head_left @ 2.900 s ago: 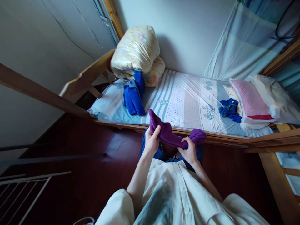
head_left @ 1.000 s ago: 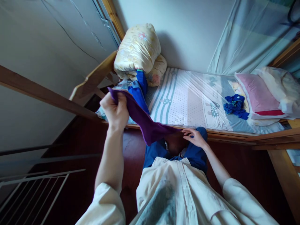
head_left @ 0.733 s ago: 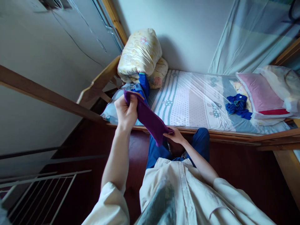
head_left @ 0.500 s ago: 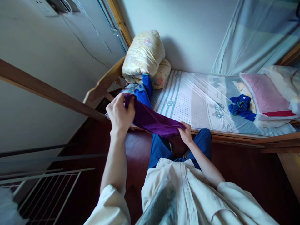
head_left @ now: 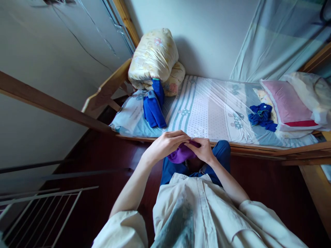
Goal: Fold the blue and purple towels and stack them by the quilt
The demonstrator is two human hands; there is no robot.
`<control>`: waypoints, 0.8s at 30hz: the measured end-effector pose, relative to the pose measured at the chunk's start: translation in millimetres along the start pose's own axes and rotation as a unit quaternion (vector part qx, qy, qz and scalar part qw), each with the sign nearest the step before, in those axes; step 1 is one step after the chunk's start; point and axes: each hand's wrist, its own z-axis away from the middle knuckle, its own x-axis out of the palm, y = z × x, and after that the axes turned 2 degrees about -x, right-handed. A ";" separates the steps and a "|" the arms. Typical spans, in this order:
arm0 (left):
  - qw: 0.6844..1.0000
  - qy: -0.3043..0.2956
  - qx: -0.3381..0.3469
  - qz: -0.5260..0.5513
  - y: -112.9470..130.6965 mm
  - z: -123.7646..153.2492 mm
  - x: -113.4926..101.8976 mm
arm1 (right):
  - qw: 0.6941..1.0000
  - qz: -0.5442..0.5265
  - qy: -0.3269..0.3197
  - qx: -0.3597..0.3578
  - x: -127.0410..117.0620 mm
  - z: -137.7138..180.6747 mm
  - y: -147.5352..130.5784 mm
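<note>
At the bed (head_left: 207,110), left hand (head_left: 168,144) and right hand (head_left: 204,152) pinching one purple cloth (head_left: 179,156), two blue garments (head_left: 154,112) (head_left: 260,116).

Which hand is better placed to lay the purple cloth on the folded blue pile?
Probably the left hand: its fingers cover the purple cloth, and the blue pile lies on its side of the bed. The right hand is farther.

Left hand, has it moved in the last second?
Yes. The left hand dropped from beside the blue clothes to the purple cloth at the bed rail.
</note>
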 end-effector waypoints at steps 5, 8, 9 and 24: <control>0.997 0.068 -0.018 -0.026 -1.7 2.3 -10.3 | 0.993 -0.080 -0.028 0.082 -7.9 13.1 24.1; 0.991 0.119 -0.036 -0.051 -4.3 3.8 -21.4 | 0.983 -0.127 -0.044 0.126 -23.6 22.7 39.5; 0.988 0.137 -0.042 -0.061 -5.2 3.7 -25.5 | 0.982 -0.123 -0.048 0.133 -30.1 25.4 43.6; 0.936 0.295 -0.022 -0.191 -41.2 -16.7 -64.5 | 0.932 0.088 -0.317 0.153 -101.9 67.5 43.5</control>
